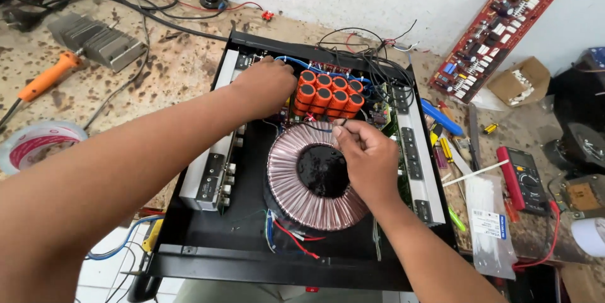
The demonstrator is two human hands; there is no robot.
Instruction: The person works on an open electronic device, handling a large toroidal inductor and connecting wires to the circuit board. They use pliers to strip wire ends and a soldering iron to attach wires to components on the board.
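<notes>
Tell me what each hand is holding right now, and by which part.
The right hand pinches a thin dark wire near its end, above the copper toroidal coil. The left hand rests beside the orange capacitors; its grip is hidden.

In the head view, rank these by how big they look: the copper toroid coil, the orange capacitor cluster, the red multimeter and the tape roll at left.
1. Toroid coil, clearly largest.
2. Capacitor cluster and tape roll look alike; the roll is cut by the frame edge, so I won't rank them.
4. Multimeter, a bit smaller, though not by much.

— Where are the hands, going by the toroidal transformer [318, 180]?
— Right hand [368, 158] rests on its upper right edge, pinching a blue wire [318, 128]. Left hand [268, 85] sits beyond it, beside the orange capacitors [328, 93].
</notes>
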